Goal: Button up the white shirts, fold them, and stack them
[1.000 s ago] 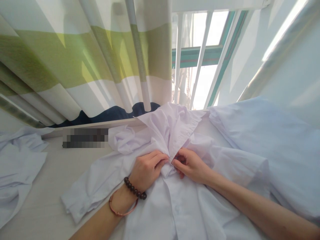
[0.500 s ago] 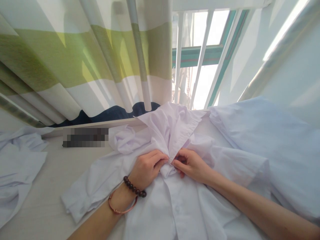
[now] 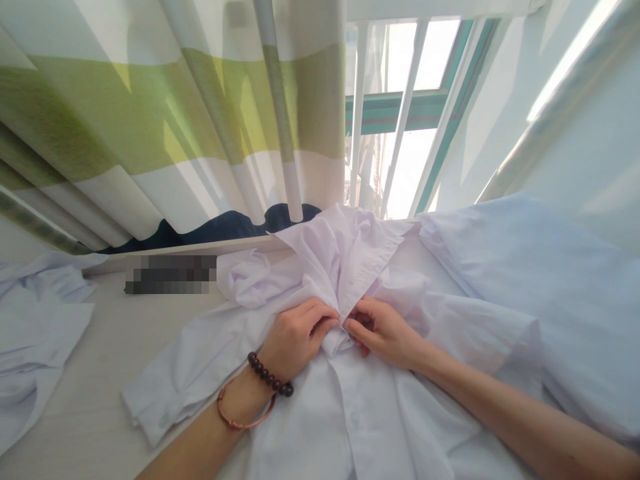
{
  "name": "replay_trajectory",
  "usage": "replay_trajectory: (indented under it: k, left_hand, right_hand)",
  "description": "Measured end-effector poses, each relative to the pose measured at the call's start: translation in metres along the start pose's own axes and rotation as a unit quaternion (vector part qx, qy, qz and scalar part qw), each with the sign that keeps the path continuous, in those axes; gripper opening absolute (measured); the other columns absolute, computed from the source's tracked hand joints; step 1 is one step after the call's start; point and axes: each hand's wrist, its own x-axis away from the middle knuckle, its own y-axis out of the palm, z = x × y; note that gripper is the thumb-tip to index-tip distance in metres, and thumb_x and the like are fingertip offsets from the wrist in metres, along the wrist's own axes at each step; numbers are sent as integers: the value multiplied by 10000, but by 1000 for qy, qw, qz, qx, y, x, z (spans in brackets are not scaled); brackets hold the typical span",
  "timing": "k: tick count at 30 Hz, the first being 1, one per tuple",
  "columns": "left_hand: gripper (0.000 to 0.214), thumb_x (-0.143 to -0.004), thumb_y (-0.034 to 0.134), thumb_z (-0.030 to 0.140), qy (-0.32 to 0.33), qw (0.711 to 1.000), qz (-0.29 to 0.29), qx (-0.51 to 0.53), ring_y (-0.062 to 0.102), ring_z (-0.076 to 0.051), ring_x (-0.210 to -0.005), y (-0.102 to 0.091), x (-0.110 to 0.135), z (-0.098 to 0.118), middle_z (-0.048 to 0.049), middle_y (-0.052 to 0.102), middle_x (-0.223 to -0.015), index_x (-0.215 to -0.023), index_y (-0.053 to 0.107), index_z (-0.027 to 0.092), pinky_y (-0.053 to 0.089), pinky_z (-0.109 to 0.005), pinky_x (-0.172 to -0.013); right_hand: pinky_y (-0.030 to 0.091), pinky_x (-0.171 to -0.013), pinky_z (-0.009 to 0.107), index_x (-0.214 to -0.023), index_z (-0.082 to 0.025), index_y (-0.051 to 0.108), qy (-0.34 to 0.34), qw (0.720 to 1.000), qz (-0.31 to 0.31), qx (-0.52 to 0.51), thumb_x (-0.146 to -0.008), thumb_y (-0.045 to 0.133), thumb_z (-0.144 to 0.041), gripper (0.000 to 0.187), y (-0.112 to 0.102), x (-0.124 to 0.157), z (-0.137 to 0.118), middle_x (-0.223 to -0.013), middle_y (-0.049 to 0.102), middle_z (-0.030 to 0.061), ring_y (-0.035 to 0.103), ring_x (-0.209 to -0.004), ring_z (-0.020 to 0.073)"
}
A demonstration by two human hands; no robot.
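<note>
A white button-up shirt (image 3: 320,413) lies spread in front of me, its upper part bunched and folded over toward the window. My left hand (image 3: 300,327) pinches the shirt's front edge with thumb and fingers. Close beside it, my right hand (image 3: 377,330) grips the same edge from the other side, fingers curled. The fingertips of both hands nearly meet at the placket. Whatever small part lies between them, such as a button, is hidden. A dark beaded bracelet (image 3: 270,375) and a copper-coloured bangle (image 3: 245,423) circle my left wrist.
More white cloth lies at the left (image 3: 40,347), and a white garment (image 3: 550,287) is spread at the right. A blurred-out dark object (image 3: 170,275) rests on the pale surface (image 3: 100,387). Behind hang a green-and-white curtain (image 3: 200,113) and white bars (image 3: 403,120) before a window.
Almost nothing differs. Both hands keep their hold on the shirt's front edge, with only slight finger movement.
</note>
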Motion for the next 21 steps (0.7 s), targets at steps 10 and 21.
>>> replay_trajectory:
  k: [10,21]
  left_hand:
    - [86,-848,581,224,-30,999,-18,-13,568,-102,-596,-3,-1,8,-4,680,-786,-893,637,177,472,-222,-594]
    - [63,-775,623,204,-76,997,-18,-12,557,-97,-572,-2,-2,7,16,684,-727,-813,666,179,449,-201,-559]
  right_hand:
    - [427,-429,194,-797,-171,603,-20,999,39,27,-876,512,-249,144,2,2,-1,-726,480,-20,517,-475,70]
    - [418,-424,181,-749,-157,629,-22,999,42,14,-834,562,-212,121,2,1,-3,-759,505,-17,515,-452,49]
